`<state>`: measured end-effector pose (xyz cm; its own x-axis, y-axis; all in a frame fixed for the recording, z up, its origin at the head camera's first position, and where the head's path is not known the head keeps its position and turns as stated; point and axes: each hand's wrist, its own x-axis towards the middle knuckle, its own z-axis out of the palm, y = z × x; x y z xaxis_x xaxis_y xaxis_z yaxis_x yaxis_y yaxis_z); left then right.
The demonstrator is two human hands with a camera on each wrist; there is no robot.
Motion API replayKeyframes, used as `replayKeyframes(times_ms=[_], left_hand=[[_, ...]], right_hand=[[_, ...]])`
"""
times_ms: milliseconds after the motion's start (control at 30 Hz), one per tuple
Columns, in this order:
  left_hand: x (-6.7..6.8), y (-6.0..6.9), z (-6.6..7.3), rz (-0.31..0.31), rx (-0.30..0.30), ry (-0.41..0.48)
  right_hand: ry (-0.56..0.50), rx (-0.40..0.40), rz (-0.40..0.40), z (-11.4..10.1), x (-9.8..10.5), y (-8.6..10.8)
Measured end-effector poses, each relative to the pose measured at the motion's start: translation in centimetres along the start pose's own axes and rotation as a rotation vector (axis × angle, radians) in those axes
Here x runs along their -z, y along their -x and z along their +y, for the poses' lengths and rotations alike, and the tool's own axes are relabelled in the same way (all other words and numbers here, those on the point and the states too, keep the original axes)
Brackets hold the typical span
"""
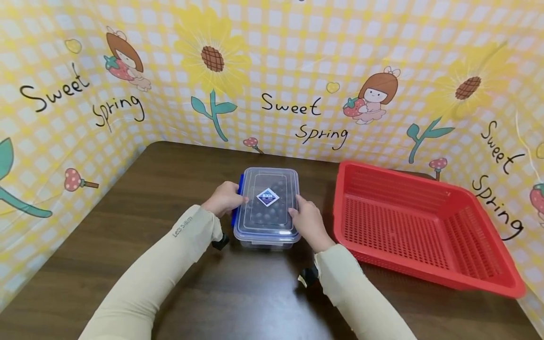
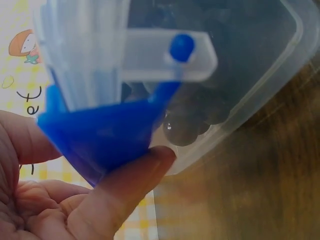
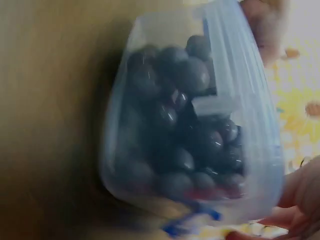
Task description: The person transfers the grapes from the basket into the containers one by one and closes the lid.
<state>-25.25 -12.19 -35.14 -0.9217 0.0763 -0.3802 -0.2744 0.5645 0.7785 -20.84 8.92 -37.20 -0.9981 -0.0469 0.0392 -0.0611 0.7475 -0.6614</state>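
A clear plastic food storage box (image 1: pixel 255 226) with a lid and a blue-and-white label holds several dark, round fruits (image 3: pixel 170 115) that look like grapes. My left hand (image 1: pixel 223 198) grips its left side, thumb over the lid's edge. In the left wrist view, those fingers lie against the blue latch (image 2: pixel 105 135) there. From the other side my right hand (image 1: pixel 312 222) holds the box, its thumb at the lid's right edge. Part of a blue latch (image 3: pixel 190 220) shows blurred below the box in the right wrist view. Whether the box touches the table cannot be told.
To the right stands a large red plastic basket (image 1: pixel 425 269) with perforated walls, close to my right hand. Brown wood-grain covers the table (image 1: pixel 238 293). A yellow checked cloth (image 1: pixel 289 71) with printed flowers rises behind the table and along both sides.
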Motion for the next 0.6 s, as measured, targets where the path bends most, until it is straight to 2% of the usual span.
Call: replayKeyframes(times_ms=[67,167,233,300,400,500,600], left_hand=[[-0.1,0.0,0.0,-0.005,0.008,0.021],[-0.2,-0.1,0.1,-0.015,0.008,0.050],[-0.2,-0.1,0.1,-0.021,0.008,0.068],[-0.2,-0.1,0.0,-0.026,0.012,0.083],[-0.1,-0.1,-0.2,-0.036,0.027,0.118],[-0.1,-0.1,-0.2,-0.041,0.037,0.147],[0.0,-0.2,-0.1,-0.033,0.037,0.140]], right_hand=[[-0.259,-0.061,-0.009,0.8,-0.4,0.1],[-0.605,-0.245,-0.064,1.8,-0.6,-0.1],[-0.775,-0.372,-0.093,2.2,-0.7,-0.2],[-0.867,-0.451,-0.108,2.5,-0.7,-0.2],[-0.957,-0.491,-0.097,2.5,-0.9,0.1],[-0.974,-0.507,-0.068,2.5,-1.0,0.1],[-0.940,-0.493,-0.033,2.6,-1.1,0.0]])
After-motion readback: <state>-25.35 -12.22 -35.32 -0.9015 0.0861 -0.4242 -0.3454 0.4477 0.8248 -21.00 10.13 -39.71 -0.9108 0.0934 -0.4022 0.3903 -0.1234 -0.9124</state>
